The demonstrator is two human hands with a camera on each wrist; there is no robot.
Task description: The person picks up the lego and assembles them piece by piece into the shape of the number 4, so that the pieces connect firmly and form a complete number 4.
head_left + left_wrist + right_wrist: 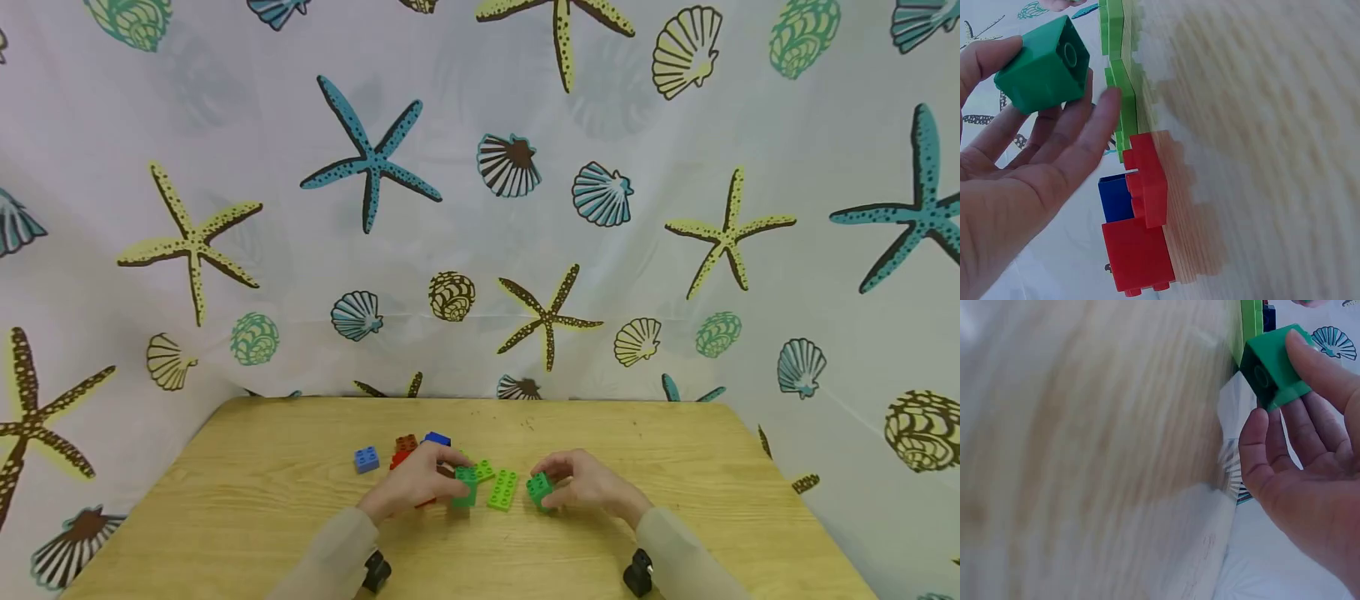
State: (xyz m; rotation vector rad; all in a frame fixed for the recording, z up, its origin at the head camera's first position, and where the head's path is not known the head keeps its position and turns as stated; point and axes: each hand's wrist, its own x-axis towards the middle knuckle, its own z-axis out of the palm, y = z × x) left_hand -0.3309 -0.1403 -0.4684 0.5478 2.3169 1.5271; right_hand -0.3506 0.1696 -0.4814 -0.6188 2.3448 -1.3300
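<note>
Thumb against one side and fingers against the other, my left hand (418, 481) pinches a green block (466, 487), parted only to the block's width, with the little finger reaching out loose. My right hand (585, 483) has a second green block (538, 490) in much the same pinch, its other fingers half curled. Both blocks are held off the tabletop (675, 458), studs up and hollow side down, on either side of a long lime plate (503, 490) lying toward the far edge. I judge the work to be the handling of these two blocks, and a light hold on the flat walls should serve best: it leaves studs and hollows free. I would keep each block level, square it by eye before any contact, and press straight down rather than at a slant. My left little finger needs care, since a smaller lime piece (483, 470) and red blocks (401, 457) sit close by and could be nudged. Beyond those are an orange-brown block (406, 442) and a dark blue block (438, 438); a lighter blue block (367, 459) lies apart, nearest the left edge. A shell-patterned cloth (480, 242) hangs behind the far edge.
</note>
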